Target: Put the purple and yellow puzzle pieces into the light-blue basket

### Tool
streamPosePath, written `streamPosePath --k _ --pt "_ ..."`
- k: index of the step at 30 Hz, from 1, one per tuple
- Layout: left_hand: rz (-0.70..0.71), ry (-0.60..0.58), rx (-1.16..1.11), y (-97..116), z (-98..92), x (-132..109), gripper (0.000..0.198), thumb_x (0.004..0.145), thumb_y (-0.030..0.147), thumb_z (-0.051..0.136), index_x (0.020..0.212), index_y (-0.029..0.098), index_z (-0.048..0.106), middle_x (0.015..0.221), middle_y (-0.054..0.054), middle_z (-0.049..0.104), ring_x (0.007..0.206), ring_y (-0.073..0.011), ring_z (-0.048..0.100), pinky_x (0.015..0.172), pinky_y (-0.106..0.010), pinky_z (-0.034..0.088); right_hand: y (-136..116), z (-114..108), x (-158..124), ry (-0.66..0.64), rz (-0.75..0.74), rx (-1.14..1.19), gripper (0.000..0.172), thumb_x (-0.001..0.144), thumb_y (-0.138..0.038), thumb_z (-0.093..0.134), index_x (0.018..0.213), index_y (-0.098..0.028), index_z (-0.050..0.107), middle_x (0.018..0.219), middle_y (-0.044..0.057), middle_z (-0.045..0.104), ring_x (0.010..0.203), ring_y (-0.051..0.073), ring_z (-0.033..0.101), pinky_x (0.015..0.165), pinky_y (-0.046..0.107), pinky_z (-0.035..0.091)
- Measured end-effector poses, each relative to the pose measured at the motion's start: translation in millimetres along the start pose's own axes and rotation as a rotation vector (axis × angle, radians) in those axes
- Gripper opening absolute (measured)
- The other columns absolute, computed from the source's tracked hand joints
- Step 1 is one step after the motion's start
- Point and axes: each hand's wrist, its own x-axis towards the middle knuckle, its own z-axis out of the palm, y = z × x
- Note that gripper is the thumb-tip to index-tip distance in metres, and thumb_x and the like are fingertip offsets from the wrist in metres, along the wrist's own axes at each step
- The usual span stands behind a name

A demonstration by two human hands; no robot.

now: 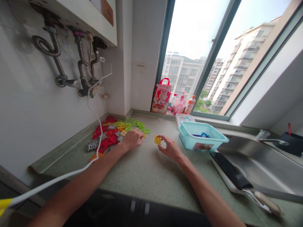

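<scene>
Between the thumb and fingers of my right hand (170, 148) is a yellow interlocking toy piece (157, 140) with notched edges, held over the counter. My left hand (133, 138) is closed, its fingers curled, at the right side of a pile of flat interlocking pieces. A bit of yellow shows by its fingertips, but what it holds is hidden. In the pile lie red pieces (107, 143), green pieces (138, 124), grey pieces (92, 145) and some yellow or orange ones. To the right of my right hand stands a light-blue plastic box (201, 142) with dark blue pieces (204, 135) inside.
A clear lid (184, 118) leans behind the box. A white cable (63, 176) crosses my left forearm's side and the pile. At right are a phone (230, 170) and a steel sink (260, 167). A pink bag (161, 99) and bottles (180, 104) line the windowsill.
</scene>
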Motion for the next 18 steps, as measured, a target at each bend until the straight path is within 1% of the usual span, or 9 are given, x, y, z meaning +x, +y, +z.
streamPosePath --k 3,5,7,10,13,16,18 --pt "-0.032 0.014 0.050 -22 -7.8 1 0.022 0.093 0.035 0.064 0.100 0.022 0.080 0.108 -0.014 0.077 0.114 -0.0325 0.062 0.106 -0.044 0.042 3 2 -2 -0.038 -0.020 -0.011 0.050 0.086 -0.017 0.066 0.134 -0.027 0.062 0.124 0.007 0.075 0.109 0.024 0.072 0.100 0.040 0.055" --pt "-0.021 -0.020 0.070 -30 -7.6 1 0.024 0.094 0.037 0.063 0.106 0.024 0.079 0.119 -0.013 0.075 0.120 -0.0321 0.062 0.109 -0.044 0.040 5 2 -2 -0.064 -0.031 -0.005 0.050 0.086 -0.016 0.066 0.135 -0.027 0.061 0.127 0.007 0.074 0.113 0.024 0.071 0.103 0.040 0.054" --pt "0.012 -0.084 0.077 -32 -4.9 0 0.027 0.096 0.039 0.061 0.111 0.025 0.078 0.122 -0.012 0.075 0.121 -0.0307 0.062 0.109 -0.043 0.039 7 3 -3 -0.084 -0.028 0.002 0.051 0.086 -0.016 0.066 0.135 -0.027 0.061 0.128 0.007 0.073 0.115 0.024 0.070 0.104 0.041 0.054" --pt "0.066 -0.168 0.063 -25 -0.1 0 0.031 0.098 0.037 0.056 0.120 0.026 0.077 0.126 -0.011 0.075 0.120 -0.0289 0.065 0.107 -0.041 0.041 9 3 -3 -0.104 -0.011 -0.001 0.050 0.087 -0.016 0.067 0.135 -0.026 0.060 0.128 0.009 0.073 0.116 0.025 0.069 0.105 0.042 0.053" --pt "0.103 -0.204 0.041 -14 3.8 0 0.035 0.097 0.033 0.057 0.127 0.028 0.074 0.138 -0.010 0.070 0.128 -0.0297 0.062 0.110 -0.042 0.039 9 2 -2 -0.109 -0.007 -0.002 0.048 0.087 -0.015 0.067 0.134 -0.026 0.061 0.127 0.009 0.073 0.116 0.025 0.069 0.104 0.042 0.053" --pt "0.165 -0.246 -0.042 -2 7.8 -1 0.036 0.095 0.032 0.060 0.128 0.031 0.074 0.144 -0.006 0.067 0.135 -0.0297 0.058 0.116 -0.043 0.035 6 1 -1 -0.117 -0.020 0.014 0.048 0.087 -0.015 0.067 0.133 -0.024 0.061 0.125 0.009 0.073 0.114 0.025 0.069 0.103 0.041 0.053" --pt "0.229 -0.281 -0.142 8 10.2 -3 0.036 0.094 0.031 0.061 0.126 0.032 0.075 0.142 -0.004 0.068 0.137 -0.0298 0.057 0.118 -0.043 0.034 4 2 -2 -0.134 -0.029 0.036 0.047 0.086 -0.015 0.067 0.132 -0.024 0.062 0.122 0.009 0.073 0.113 0.025 0.069 0.102 0.040 0.054"
